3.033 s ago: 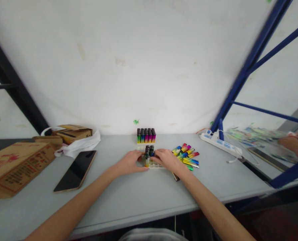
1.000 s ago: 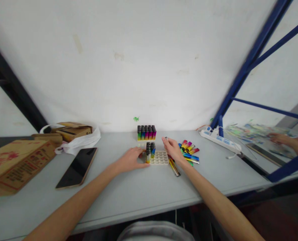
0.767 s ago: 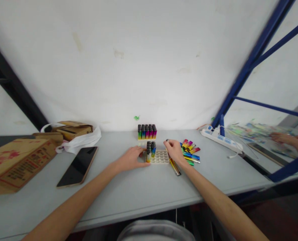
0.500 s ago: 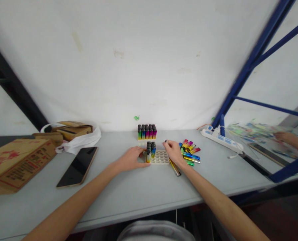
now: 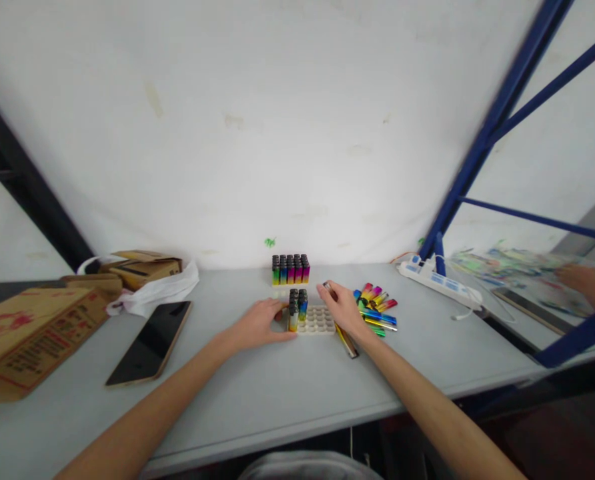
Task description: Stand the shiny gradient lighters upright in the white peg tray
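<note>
A pale tray with rows of holes (image 5: 322, 321) lies on the table, with several lighters (image 5: 302, 307) upright in its left end. My left hand (image 5: 261, 323) is closed around that end, thumb at the front corner and fingers behind. Over the tray's right end, my right hand (image 5: 346, 312) pinches a lighter (image 5: 329, 289), most of it hidden by the fingers. Below that hand a gold lighter (image 5: 346, 343) lies on the table. Loose shiny lighters (image 5: 380, 313) in several colours lie in a pile just right of my right hand.
Behind the tray stands a filled block of lighters (image 5: 291, 270) near the wall. A phone (image 5: 150, 343), a white plastic bag (image 5: 170, 293) and cardboard boxes (image 5: 42, 340) are on the left. At the right are a power strip (image 5: 440, 283) and a blue metal frame (image 5: 470, 177).
The lighter in my right hand has turned so that more of it shows above the fingers. My left hand keeps its place at the tray. The whole view has shifted slightly.
</note>
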